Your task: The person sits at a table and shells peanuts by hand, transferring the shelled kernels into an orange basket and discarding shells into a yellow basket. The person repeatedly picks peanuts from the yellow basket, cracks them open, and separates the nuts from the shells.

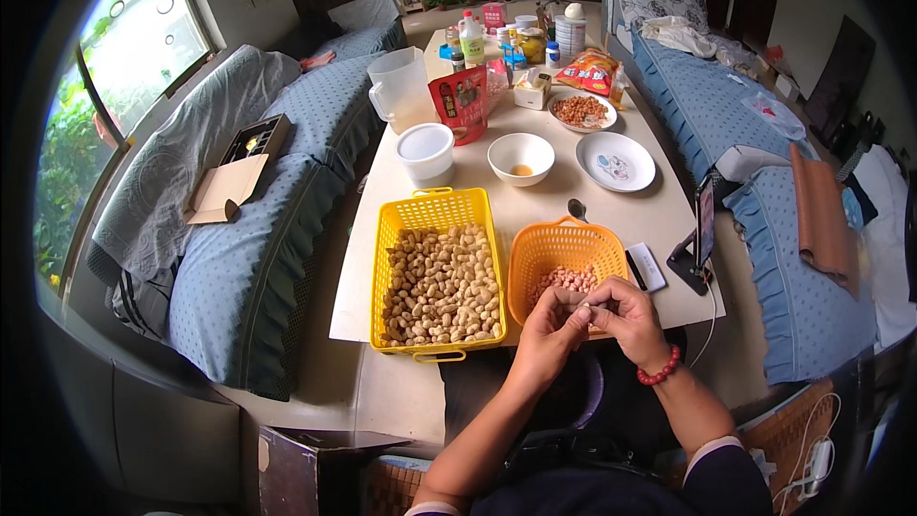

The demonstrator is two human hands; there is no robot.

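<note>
My left hand (550,327) and my right hand (625,315) meet over the near edge of an orange plastic basket (526,258). Pinched between their fingertips is a small pale peanut (586,305), mostly covered by the thumbs. Shelled pink peanut kernels (566,278) lie in the bottom of that basket, partly hidden by my fingers. To its left, a yellow plastic basket (434,203) holds a thick layer of unshelled peanuts (444,279). A red bead bracelet (660,368) circles my right wrist.
Behind the baskets stand a lidded white tub (425,150), a white bowl (521,150) and a plate (616,161). A phone on a stand (703,229), with a cable, is at the table's (673,308) right edge. A dark spoon (577,209) lies behind the orange basket. Blue-covered sofas flank the table.
</note>
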